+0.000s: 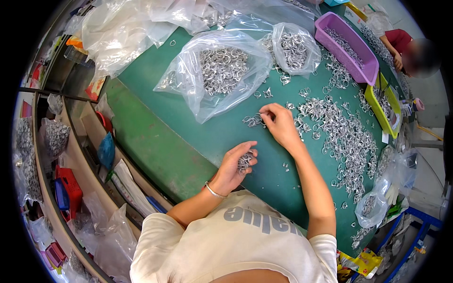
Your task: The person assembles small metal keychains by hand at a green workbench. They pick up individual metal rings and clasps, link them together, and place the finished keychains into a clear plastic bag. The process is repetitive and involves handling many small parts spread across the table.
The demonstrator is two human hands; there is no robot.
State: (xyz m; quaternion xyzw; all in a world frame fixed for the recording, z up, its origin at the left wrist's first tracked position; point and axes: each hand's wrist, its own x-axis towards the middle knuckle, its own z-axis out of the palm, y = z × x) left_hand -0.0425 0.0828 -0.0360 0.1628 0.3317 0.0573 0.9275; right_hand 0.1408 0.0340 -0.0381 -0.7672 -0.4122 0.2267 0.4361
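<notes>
Cupped in my left hand (234,162) is a handful of small silver metal rings (245,161), the fingers curled around them. Farther forward, my right hand (280,123) has its thumb and forefinger bent together over a small group of rings (254,120) on the green table. Whether a ring sits between those fingertips is too small to make out. To the right spreads a large loose pile of the same rings (337,134). Beyond my hands stands an open clear plastic bag (188,82) filled with rings, and a smaller clear bag (309,59) of rings stands beside it.
A purple bin (325,23) and a yellow-green bin (377,106) with rings line the far right. Plastic sheeting (122,33) covers the far left. Shelves (47,188) with bags and a red basket (71,188) flank the left. Another person (398,42) sits at the far right.
</notes>
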